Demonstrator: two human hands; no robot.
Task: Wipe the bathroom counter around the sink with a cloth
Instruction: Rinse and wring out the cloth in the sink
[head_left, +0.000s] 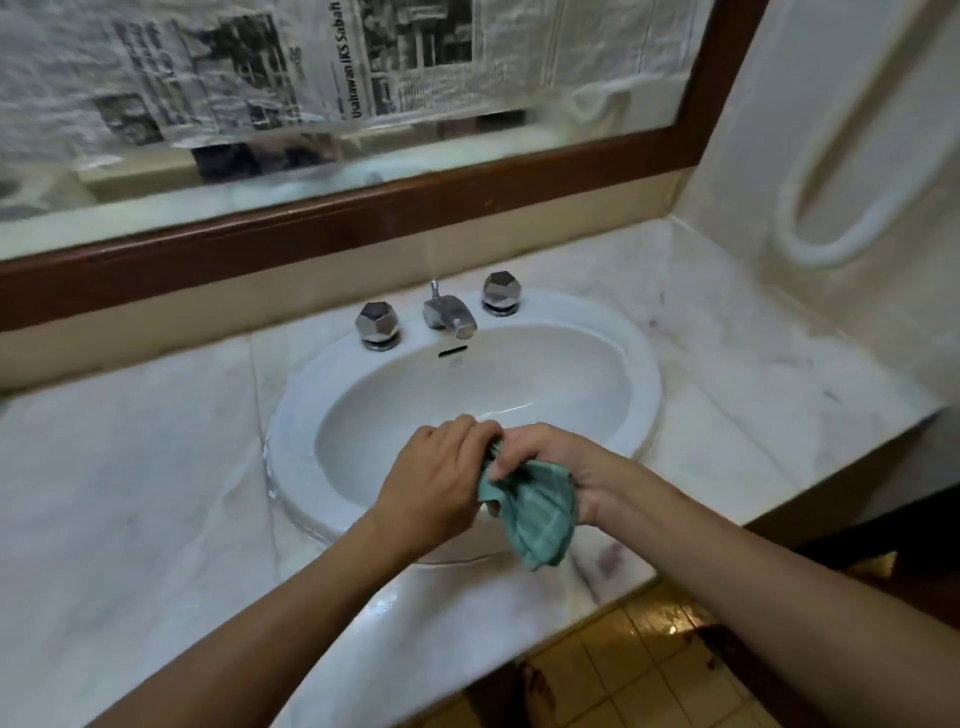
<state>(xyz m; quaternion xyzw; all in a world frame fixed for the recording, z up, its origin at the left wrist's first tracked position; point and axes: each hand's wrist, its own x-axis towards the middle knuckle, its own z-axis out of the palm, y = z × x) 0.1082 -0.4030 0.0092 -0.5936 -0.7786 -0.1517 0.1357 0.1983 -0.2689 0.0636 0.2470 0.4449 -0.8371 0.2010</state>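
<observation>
A: Where does the sink (292, 441) sit?
B: Set in the counter (130, 467), toward its right end. The tap (447, 314) stands at the back of the rim, between a left knob (378, 325) and a right knob (501, 292).
A: And behind that?
B: The mirror (597, 119) on the wall, with newspaper (260, 62) across its upper part. The left hand (436, 483) and right hand (561, 462) grip a cloth (540, 514) over the sink's front rim.

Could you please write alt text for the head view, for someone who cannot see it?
The left hand and right hand grip a bunched green cloth above the front of a white sink set in a marble counter. Behind the basin are a chrome faucet and two knobs, under a wood-framed mirror.
</observation>
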